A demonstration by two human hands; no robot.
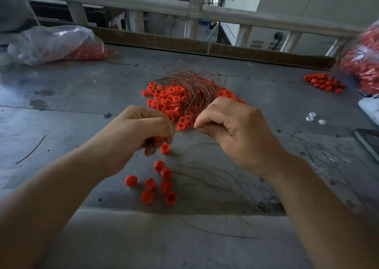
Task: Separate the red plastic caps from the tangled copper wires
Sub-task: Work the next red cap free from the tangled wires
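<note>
On the grey worktable (82, 96), in front of the person, both hands are raised close together but not touching. The left hand (147, 129) has its fingers curled round a red cap (160, 139), and a second cap (165, 148) sits just below those fingers; whether it hangs or lies on the table cannot be told. The right hand (231, 133) pinches a thin strand of copper wire (180, 130) between thumb and forefinger, and the strand runs across to the left hand. Just beyond the hands lies the heap of red caps (166, 100), with the tangle of copper wires (190, 81) arching over its right part. Nearer the person, a few loose caps (160, 184) lie beside some loose wires (205, 178). A clear plastic bag (55, 42) holding red caps lies far left, another bag (361, 63) far right with a small pile of caps (322, 81) beside it.
</note>
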